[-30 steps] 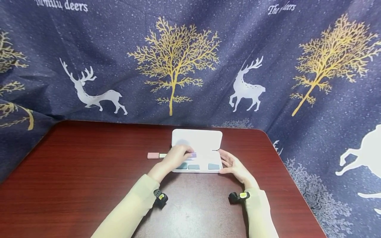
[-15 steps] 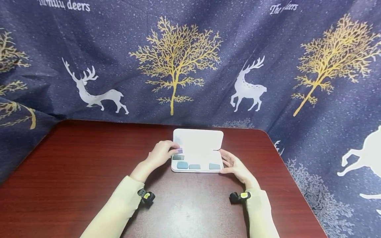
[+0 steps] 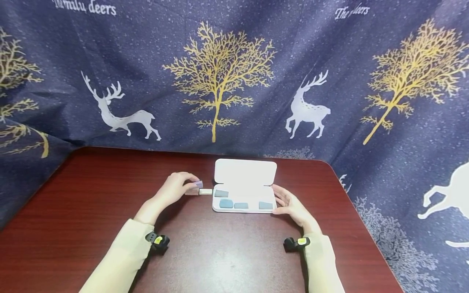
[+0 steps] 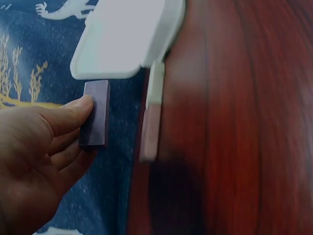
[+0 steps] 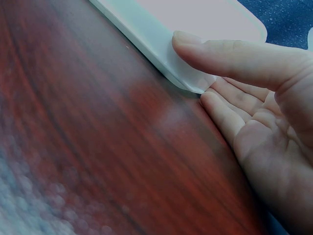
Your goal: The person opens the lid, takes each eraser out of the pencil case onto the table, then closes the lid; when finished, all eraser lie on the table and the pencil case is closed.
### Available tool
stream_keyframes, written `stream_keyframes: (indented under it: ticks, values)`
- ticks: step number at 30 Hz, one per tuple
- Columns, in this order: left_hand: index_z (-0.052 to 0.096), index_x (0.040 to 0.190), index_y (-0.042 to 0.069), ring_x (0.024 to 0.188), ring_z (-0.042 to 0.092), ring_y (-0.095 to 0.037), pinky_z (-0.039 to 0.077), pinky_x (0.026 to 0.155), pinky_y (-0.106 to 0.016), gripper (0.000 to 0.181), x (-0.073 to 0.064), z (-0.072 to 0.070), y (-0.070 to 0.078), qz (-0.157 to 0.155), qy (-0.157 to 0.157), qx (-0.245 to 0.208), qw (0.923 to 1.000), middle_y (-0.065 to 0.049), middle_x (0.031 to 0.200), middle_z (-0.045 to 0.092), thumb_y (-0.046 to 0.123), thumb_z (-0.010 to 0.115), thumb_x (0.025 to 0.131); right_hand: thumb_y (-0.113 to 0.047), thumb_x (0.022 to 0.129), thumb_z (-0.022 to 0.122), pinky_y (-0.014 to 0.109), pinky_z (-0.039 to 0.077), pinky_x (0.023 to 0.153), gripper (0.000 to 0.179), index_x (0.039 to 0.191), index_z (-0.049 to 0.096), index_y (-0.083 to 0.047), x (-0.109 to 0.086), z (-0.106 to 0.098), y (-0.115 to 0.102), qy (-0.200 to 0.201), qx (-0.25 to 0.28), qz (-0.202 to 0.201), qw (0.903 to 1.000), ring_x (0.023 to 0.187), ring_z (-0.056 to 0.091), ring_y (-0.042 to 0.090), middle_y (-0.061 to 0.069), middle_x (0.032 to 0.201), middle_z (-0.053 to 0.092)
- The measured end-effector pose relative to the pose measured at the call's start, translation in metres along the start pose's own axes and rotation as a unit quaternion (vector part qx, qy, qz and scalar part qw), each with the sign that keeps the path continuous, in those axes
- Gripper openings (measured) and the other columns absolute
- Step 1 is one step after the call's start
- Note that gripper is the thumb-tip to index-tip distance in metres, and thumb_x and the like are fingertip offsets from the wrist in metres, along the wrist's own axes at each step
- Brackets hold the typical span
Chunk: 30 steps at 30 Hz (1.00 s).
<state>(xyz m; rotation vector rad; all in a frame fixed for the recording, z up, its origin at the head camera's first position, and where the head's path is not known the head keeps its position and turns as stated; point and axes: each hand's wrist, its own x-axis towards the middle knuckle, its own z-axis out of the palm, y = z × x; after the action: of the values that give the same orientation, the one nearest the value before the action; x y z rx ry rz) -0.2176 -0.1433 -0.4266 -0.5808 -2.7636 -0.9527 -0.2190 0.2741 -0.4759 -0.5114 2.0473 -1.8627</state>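
My left hand pinches a small purple rectangular block between thumb and fingers, left of the open white case. In the left wrist view the block is held above the table. Under it in the head view, a pink block and a whitish block lie end to end, leading up to the case's left side. My right hand holds the case's right edge, thumb over the rim and fingers along the side. Several blue-grey blocks sit inside the case's lower half.
The case's lid stands tilted back behind its base. A reddish-brown wooden table carries everything. Behind it hangs a dark blue cloth with printed deer and trees. Black straps with small cameras are on both wrists.
My left hand has lifted the purple block out of the case and carried it left, over the pink block. The right hand stays at the case's right edge.
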Motion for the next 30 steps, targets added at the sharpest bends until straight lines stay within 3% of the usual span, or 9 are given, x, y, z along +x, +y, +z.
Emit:
stream_keyframes:
  ticks: [3,5,7,11,13,15,22,25,30]
  values:
    - [0.074,0.101,0.006,0.101,0.068,-0.031,0.052,0.092,-0.048,0.014,-0.005,-0.004,-0.009,-0.004,-0.004,0.000,1.0000,-0.010,0.099,0.074,0.012,0.070,0.089,0.013,0.075,0.070,0.013,0.042,0.103,0.092,0.150,0.017,0.012,-0.001,0.000,-0.001,0.001,-0.004,0.001,1.0000,0.134,0.043,0.012,0.036,0.155,0.017]
    - [0.074,0.100,0.006,0.101,0.067,-0.032,0.052,0.092,-0.049,0.014,-0.008,-0.007,-0.014,-0.008,-0.005,0.001,0.9999,-0.009,0.098,0.074,0.013,0.070,0.089,0.013,0.075,0.070,0.013,0.042,0.103,0.092,0.150,0.016,0.013,-0.001,0.000,-0.001,0.001,-0.005,0.001,1.0000,0.132,0.043,0.008,0.036,0.155,0.016]
    - [0.074,0.100,0.007,0.101,0.068,-0.032,0.052,0.092,-0.049,0.014,-0.010,-0.010,-0.020,-0.014,-0.005,0.005,0.9999,-0.009,0.098,0.074,0.014,0.071,0.088,0.014,0.075,0.069,0.013,0.042,0.103,0.092,0.150,0.017,0.012,-0.001,0.000,0.000,0.002,-0.006,0.004,1.0000,0.134,0.042,0.013,0.036,0.155,0.017]
    - [0.075,0.099,0.008,0.099,0.068,-0.032,0.052,0.091,-0.049,0.015,-0.014,-0.017,-0.030,-0.025,-0.005,0.007,0.9996,-0.008,0.096,0.074,0.015,0.072,0.087,0.015,0.075,0.068,0.014,0.042,0.103,0.090,0.149,0.017,0.014,0.000,0.000,0.000,0.001,-0.010,-0.001,0.9999,0.141,0.030,0.040,0.037,0.154,0.017]
    - [0.075,0.099,0.007,0.099,0.068,-0.032,0.052,0.091,-0.049,0.015,-0.016,-0.020,-0.034,-0.031,-0.008,0.004,0.9995,-0.008,0.096,0.074,0.015,0.072,0.087,0.015,0.076,0.068,0.015,0.042,0.104,0.089,0.149,0.017,0.015,0.000,0.000,0.000,0.000,-0.013,-0.004,0.9999,0.141,0.026,0.046,0.038,0.154,0.018]
    - [0.074,0.099,0.007,0.100,0.068,-0.033,0.052,0.091,-0.050,0.015,-0.018,-0.022,-0.038,-0.038,-0.013,0.004,0.9992,-0.009,0.096,0.074,0.015,0.072,0.087,0.014,0.076,0.068,0.015,0.042,0.104,0.089,0.148,0.016,0.015,0.000,0.000,0.000,-0.001,-0.011,-0.007,0.9999,0.141,0.027,0.045,0.039,0.153,0.017]
    - [0.075,0.097,0.004,0.098,0.067,-0.035,0.053,0.089,-0.051,0.013,-0.022,-0.023,-0.048,-0.043,-0.032,0.007,0.9986,-0.012,0.094,0.074,0.009,0.072,0.086,0.001,0.078,0.075,0.015,0.045,0.101,0.090,0.149,0.022,0.010,-0.001,-0.002,0.005,-0.023,0.009,-0.052,0.9983,0.128,0.049,0.005,0.036,0.154,0.022]
    - [0.074,0.097,0.003,0.098,0.067,-0.035,0.053,0.089,-0.051,0.012,-0.022,-0.023,-0.049,-0.038,-0.040,0.011,0.9984,-0.013,0.095,0.074,0.008,0.071,0.086,-0.001,0.078,0.076,0.015,0.046,0.101,0.090,0.150,0.023,0.009,-0.001,-0.003,0.005,-0.025,0.009,-0.052,0.9983,0.128,0.049,0.005,0.034,0.154,0.023]
    - [0.075,0.097,0.003,0.098,0.067,-0.035,0.053,0.089,-0.051,0.013,-0.023,-0.022,-0.050,-0.036,-0.048,0.015,0.9981,-0.013,0.095,0.074,0.008,0.070,0.087,0.007,0.075,0.073,0.015,0.044,0.102,0.093,0.150,0.017,0.011,0.000,-0.002,0.003,-0.005,-0.003,-0.003,1.0000,0.137,0.040,0.019,0.035,0.156,0.017]
